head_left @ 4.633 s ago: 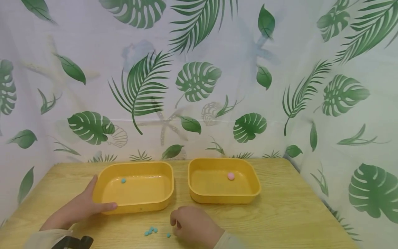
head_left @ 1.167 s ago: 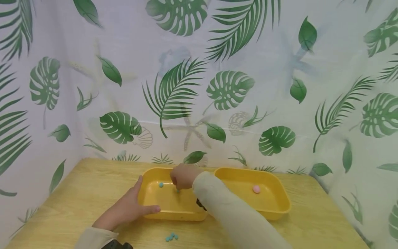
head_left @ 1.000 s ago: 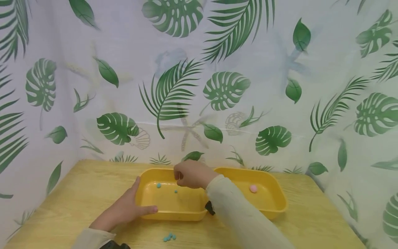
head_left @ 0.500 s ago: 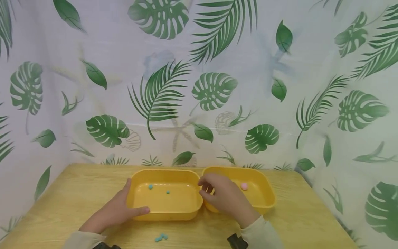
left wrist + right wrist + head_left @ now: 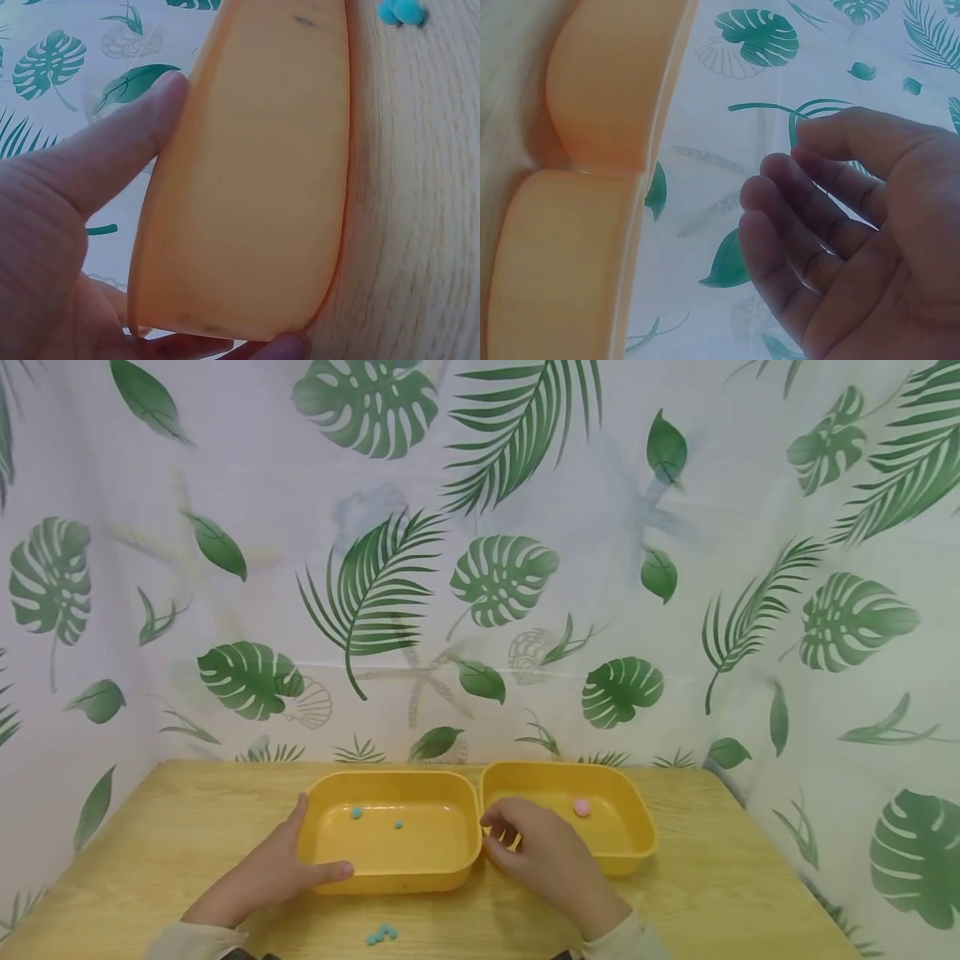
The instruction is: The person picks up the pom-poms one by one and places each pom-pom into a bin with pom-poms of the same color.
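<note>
My left hand [image 5: 281, 866] holds the left end of a yellow plastic tray [image 5: 408, 882], thumb on its front rim and fingers round its end wall. Two small teal balls, one larger [image 5: 356, 812] and one smaller [image 5: 398, 825], lie inside it. Beside it, a second yellow tray [image 5: 626, 867] holds a pink ball [image 5: 581, 807]. My right hand [image 5: 551, 860] hovers in front of where the trays meet, its fingers loosely bent and holding nothing in the right wrist view. Several teal pompoms [image 5: 409, 11] sit on the table in front of the left tray.
The light wood table [image 5: 712, 902] carries both trays side by side near its back edge. A white cloth [image 5: 480, 710] printed with green leaves hangs behind and along the sides.
Earlier my right hand was at a teal ball on the table, then over the left tray, where a second ball now lies. It has drawn back right. The left tray has slid against the right one.
</note>
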Demonstrator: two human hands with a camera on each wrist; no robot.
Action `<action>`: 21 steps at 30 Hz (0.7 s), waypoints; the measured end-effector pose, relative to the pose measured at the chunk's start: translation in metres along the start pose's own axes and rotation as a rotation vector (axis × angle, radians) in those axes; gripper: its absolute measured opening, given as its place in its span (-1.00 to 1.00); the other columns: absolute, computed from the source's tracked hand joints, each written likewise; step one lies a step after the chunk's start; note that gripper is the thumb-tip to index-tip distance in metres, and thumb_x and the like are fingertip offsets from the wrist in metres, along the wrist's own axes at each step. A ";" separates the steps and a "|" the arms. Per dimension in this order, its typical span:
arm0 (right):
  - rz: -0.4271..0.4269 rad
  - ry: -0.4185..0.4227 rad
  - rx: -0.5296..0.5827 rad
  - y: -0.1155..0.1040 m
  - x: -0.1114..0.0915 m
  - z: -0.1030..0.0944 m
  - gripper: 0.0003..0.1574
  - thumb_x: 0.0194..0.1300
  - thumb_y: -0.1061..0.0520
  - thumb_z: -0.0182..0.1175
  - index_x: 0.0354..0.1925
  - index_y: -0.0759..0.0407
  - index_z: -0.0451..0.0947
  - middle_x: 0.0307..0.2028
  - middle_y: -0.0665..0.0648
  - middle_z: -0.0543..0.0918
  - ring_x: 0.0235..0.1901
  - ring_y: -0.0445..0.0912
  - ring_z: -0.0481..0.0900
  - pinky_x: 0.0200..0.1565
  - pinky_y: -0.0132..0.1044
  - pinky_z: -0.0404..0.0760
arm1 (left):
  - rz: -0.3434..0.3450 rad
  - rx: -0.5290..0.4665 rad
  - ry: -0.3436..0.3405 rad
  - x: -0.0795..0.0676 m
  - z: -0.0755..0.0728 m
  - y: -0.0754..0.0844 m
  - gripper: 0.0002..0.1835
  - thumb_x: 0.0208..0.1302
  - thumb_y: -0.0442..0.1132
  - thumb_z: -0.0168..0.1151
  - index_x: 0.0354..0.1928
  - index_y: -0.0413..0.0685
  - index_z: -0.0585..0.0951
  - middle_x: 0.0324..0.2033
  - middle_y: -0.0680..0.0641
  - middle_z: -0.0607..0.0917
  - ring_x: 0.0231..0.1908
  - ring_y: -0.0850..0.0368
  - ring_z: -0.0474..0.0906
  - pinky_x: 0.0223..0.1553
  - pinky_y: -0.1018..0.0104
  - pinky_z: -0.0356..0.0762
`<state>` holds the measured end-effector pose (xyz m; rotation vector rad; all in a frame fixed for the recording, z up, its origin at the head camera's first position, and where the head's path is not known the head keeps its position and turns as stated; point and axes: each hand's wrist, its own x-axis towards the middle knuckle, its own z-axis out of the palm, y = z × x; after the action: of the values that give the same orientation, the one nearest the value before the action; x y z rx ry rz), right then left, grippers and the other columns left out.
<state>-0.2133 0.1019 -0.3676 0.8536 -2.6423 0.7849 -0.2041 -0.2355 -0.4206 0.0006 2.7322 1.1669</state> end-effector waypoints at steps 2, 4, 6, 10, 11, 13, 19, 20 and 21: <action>0.001 0.002 -0.009 0.000 0.000 0.000 -0.88 0.16 0.15 0.30 -0.28 0.00 0.58 -0.42 -0.21 0.53 -0.41 -0.27 0.51 -0.33 -0.43 0.54 | 0.000 0.002 0.000 0.000 0.000 0.000 0.43 -0.10 0.33 0.38 0.44 -0.27 -0.38 0.40 -0.46 -0.09 0.35 -0.45 -0.11 0.28 -0.31 -0.04; 0.001 0.005 -0.018 0.000 -0.001 0.000 -0.88 0.15 0.14 0.31 -0.29 0.00 0.58 -0.43 -0.21 0.52 -0.41 -0.26 0.51 -0.33 -0.44 0.54 | 0.001 0.001 -0.001 -0.001 0.000 0.000 0.43 -0.09 0.33 0.38 0.44 -0.27 -0.38 0.40 -0.46 -0.09 0.35 -0.45 -0.12 0.28 -0.31 -0.04; 0.001 0.003 -0.024 0.000 -0.001 0.001 -0.89 0.15 0.14 0.31 -0.31 -0.03 0.57 -0.43 -0.22 0.52 -0.42 -0.27 0.51 -0.34 -0.45 0.53 | 0.004 -0.002 -0.001 0.000 0.000 0.000 0.42 -0.09 0.32 0.38 0.44 -0.28 -0.37 0.40 -0.47 -0.09 0.35 -0.45 -0.12 0.28 -0.32 -0.04; -0.019 -0.004 -0.020 -0.002 -0.002 0.004 -0.89 0.15 0.13 0.31 -0.33 -0.06 0.56 -0.44 -0.23 0.52 -0.43 -0.29 0.50 -0.34 -0.46 0.53 | 0.011 -0.004 -0.003 -0.001 -0.001 -0.001 0.42 -0.08 0.31 0.38 0.44 -0.28 -0.37 0.40 -0.47 -0.09 0.35 -0.46 -0.13 0.28 -0.31 -0.05; -0.024 -0.008 -0.018 -0.003 -0.002 0.005 -0.89 0.15 0.13 0.31 -0.33 -0.06 0.56 -0.45 -0.23 0.52 -0.43 -0.29 0.50 -0.34 -0.46 0.53 | 0.015 -0.003 -0.002 -0.001 -0.001 -0.001 0.42 -0.08 0.31 0.38 0.44 -0.28 -0.38 0.40 -0.47 -0.09 0.35 -0.46 -0.13 0.28 -0.31 -0.05; -0.037 -0.015 -0.025 -0.005 -0.003 0.006 -0.89 0.15 0.11 0.31 -0.34 -0.06 0.56 -0.45 -0.24 0.52 -0.44 -0.31 0.48 -0.35 -0.47 0.52 | 0.019 -0.005 -0.004 -0.001 -0.001 -0.001 0.41 -0.07 0.30 0.38 0.44 -0.28 -0.38 0.40 -0.48 -0.10 0.35 -0.46 -0.14 0.28 -0.31 -0.06; -0.058 -0.067 -0.042 -0.013 -0.005 0.009 -0.91 0.15 0.09 0.31 -0.36 -0.05 0.56 -0.48 -0.22 0.51 -0.45 -0.32 0.45 -0.35 -0.46 0.50 | 0.002 -0.026 -0.016 -0.001 -0.002 0.001 0.42 -0.08 0.31 0.38 0.44 -0.27 -0.38 0.41 -0.45 -0.12 0.36 -0.44 -0.15 0.28 -0.31 -0.08; -0.063 -0.089 -0.038 -0.015 -0.005 0.010 -0.92 0.15 0.09 0.30 -0.37 -0.04 0.56 -0.49 -0.22 0.50 -0.46 -0.31 0.45 -0.36 -0.46 0.49 | 0.000 -0.028 -0.018 -0.001 -0.002 0.001 0.42 -0.08 0.31 0.38 0.44 -0.27 -0.39 0.41 -0.45 -0.12 0.36 -0.44 -0.15 0.28 -0.31 -0.07; -0.070 -0.112 -0.036 -0.017 -0.004 0.011 -0.93 0.15 0.09 0.30 -0.38 -0.04 0.56 -0.50 -0.22 0.50 -0.47 -0.31 0.44 -0.37 -0.47 0.48 | -0.002 -0.031 -0.021 -0.001 -0.002 0.001 0.43 -0.09 0.32 0.38 0.44 -0.27 -0.39 0.41 -0.45 -0.12 0.36 -0.44 -0.15 0.28 -0.31 -0.07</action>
<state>-0.2007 0.0863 -0.3712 1.0021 -2.6975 0.6897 -0.2040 -0.2364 -0.4185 0.0067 2.6952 1.2022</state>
